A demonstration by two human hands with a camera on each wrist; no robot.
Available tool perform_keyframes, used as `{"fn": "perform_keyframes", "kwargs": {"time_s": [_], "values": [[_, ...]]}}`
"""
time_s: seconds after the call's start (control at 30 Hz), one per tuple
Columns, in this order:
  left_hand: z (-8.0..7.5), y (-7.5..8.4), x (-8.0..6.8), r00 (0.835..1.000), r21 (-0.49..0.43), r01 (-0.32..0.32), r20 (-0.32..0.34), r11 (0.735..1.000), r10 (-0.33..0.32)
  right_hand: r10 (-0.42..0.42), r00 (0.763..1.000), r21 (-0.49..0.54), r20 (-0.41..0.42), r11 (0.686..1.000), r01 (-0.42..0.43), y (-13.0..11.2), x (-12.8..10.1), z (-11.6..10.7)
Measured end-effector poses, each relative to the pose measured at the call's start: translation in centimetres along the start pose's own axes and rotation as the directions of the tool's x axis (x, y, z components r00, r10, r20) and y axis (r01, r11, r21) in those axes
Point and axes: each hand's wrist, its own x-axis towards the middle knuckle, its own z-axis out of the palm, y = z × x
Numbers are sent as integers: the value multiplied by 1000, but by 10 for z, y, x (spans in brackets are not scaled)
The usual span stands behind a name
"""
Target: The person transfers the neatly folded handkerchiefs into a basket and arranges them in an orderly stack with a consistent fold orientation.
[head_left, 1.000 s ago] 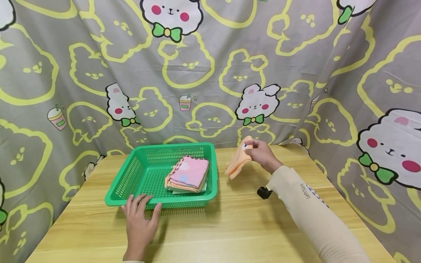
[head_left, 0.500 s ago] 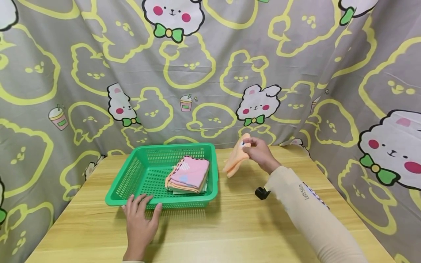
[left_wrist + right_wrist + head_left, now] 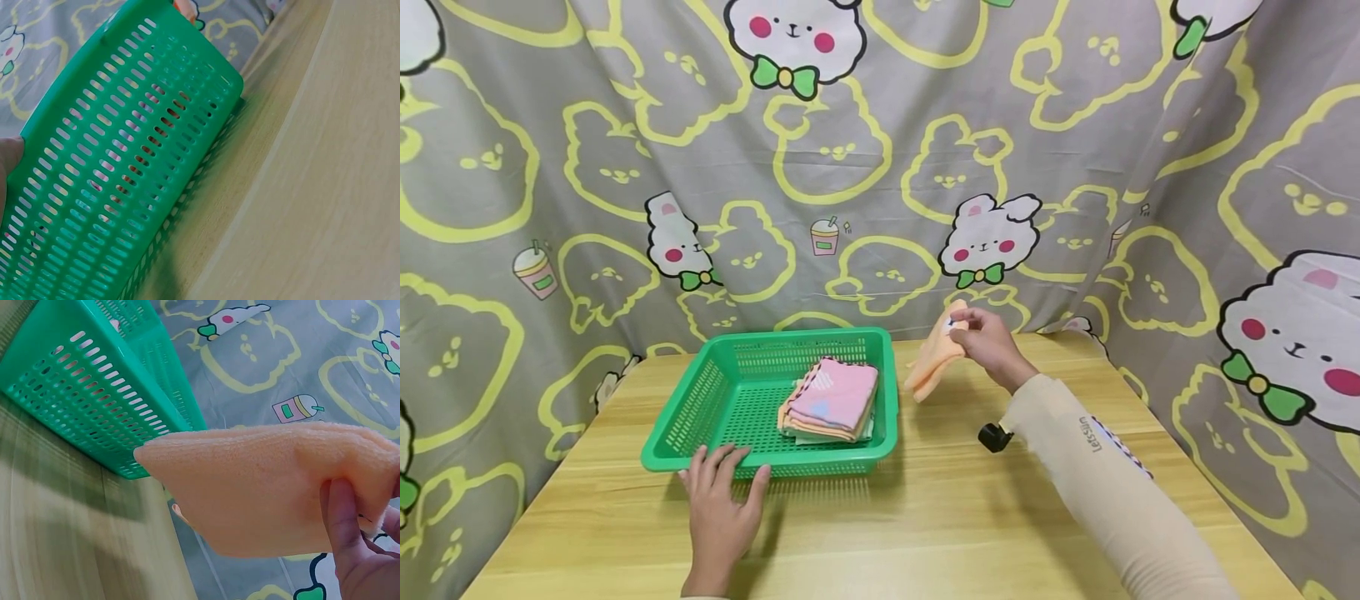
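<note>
From the head camera, your left hand (image 3: 718,508) lies flat on the light wooden desk (image 3: 925,533), fingers straight and spread, their tips touching the near wall of the green slotted plastic basket (image 3: 700,400). The basket sits toward the desk's far left part, and a folded stack of cloths with a pink one on top (image 3: 831,402) rests inside it against its right wall. Your right hand (image 3: 992,343) is raised above the desk's far edge, just beside the basket's right rim, its fingers and thumb pinching the upper corner of a folded orange terry cloth (image 3: 934,360), which hangs down and to the left, clear of the desk. A small black cylinder-shaped part (image 3: 992,436) shows under your right sleeve. A grey curtain printed with yellow outlines and white bears (image 3: 865,167) closes in the desk's far and right sides.

From the left wrist camera, you see the basket's slotted wall (image 3: 119,181) standing on the desk (image 3: 325,187), with one fingertip (image 3: 7,165) at the left border touching it; the other fingers are out of view.

From the right wrist camera, your thumb (image 3: 342,525) presses the orange cloth (image 3: 250,487) against the other fingers. The cloth stretches leftward in the air, and the basket's corner (image 3: 81,381) lies beyond it on the desk (image 3: 69,537).
</note>
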Motion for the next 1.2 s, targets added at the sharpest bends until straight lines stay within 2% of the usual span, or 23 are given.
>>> {"fn": "perform_keyframes", "kwargs": {"time_s": [0.37,0.77,0.93,1.2], "values": [[0,0,0,1000,2,-4,0,1000,4,-28,999,-3,-18,1000,28,-10,0,2],[1,0,0,1000,-4,-7,-2,1000,7,-29,999,64,-14,997,30,-18,0,6],[1,0,1,1000,-4,-8,-4,1000,8,-30,999,90,18,996,28,-20,0,7],[1,0,1,1000,-14,3,5,1000,-3,-47,999,120,6,992,46,-25,0,12]]}}
